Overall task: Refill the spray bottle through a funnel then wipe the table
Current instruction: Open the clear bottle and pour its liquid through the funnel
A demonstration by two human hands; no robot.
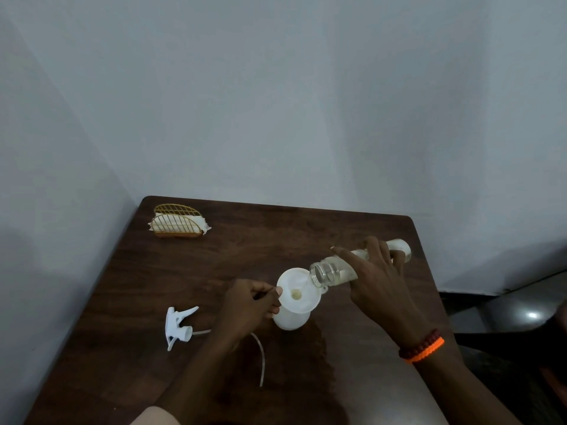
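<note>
Head view, only 1 camera here. Dark wood tabletop (214,256) pushed into a corner of plain grey walls. Back left there's a gold wire napkin holder (177,222) with white napkins (171,223) in it, well away from the action. Closer in, left of the hands, the white spray trigger head (178,328) lies on its side, its thin dip tube (260,360) curling off toward the near edge and passing behind the left forearm. Nothing sits between the hands and the bottle.

The white spray bottle (291,320) stands upright near the middle of the tabletop with a white funnel (299,291) sitting in its neck. Left hand (248,308) is right up against it on the left side, grip closed on the bottle and funnel rim, thumb touching the rim. Right hand (377,280) has its grip wrapped around a clear bottle (334,271) that's tipped almost horizontal, open mouth just over the funnel's right edge, index finger stretched along the top. Clear liquid is visible inside near the neck. Right wrist has 2 beaded bracelets (422,348), 1 dark red and 1 orange.
</note>
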